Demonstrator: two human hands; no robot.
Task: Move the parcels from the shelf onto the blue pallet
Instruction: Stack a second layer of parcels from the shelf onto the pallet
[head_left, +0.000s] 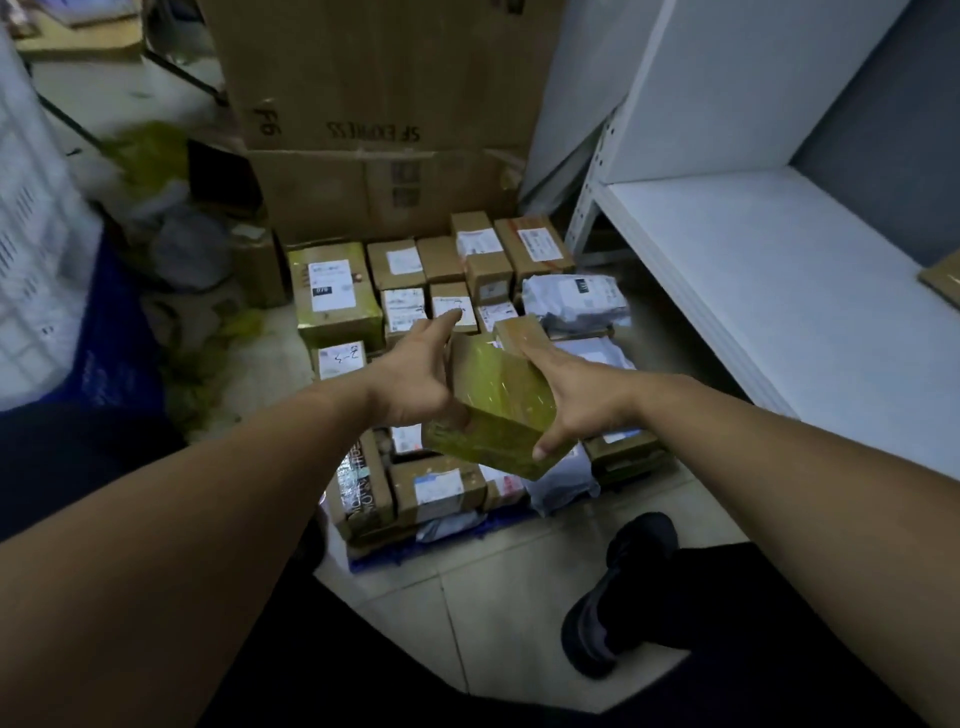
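Observation:
I hold a yellow-green taped parcel (501, 410) in the air above the pile, tilted. My right hand (576, 400) grips its right side with the thumb under the lower corner. My left hand (415, 374) presses its left side, fingers stretched forward. Below lies the blue pallet (457, 538), only its front edge showing under several brown boxes and grey mailer bags (574, 299). The white shelf (789, 291) stands at the right, with one brown parcel (943, 280) at its far right edge.
Large SF Express cartons (374, 104) stand behind the pallet. A white crate on a blue bin (104, 338) is at the left, with bags and litter beside it. My shoe (618, 597) rests on the tiled floor in front of the pallet.

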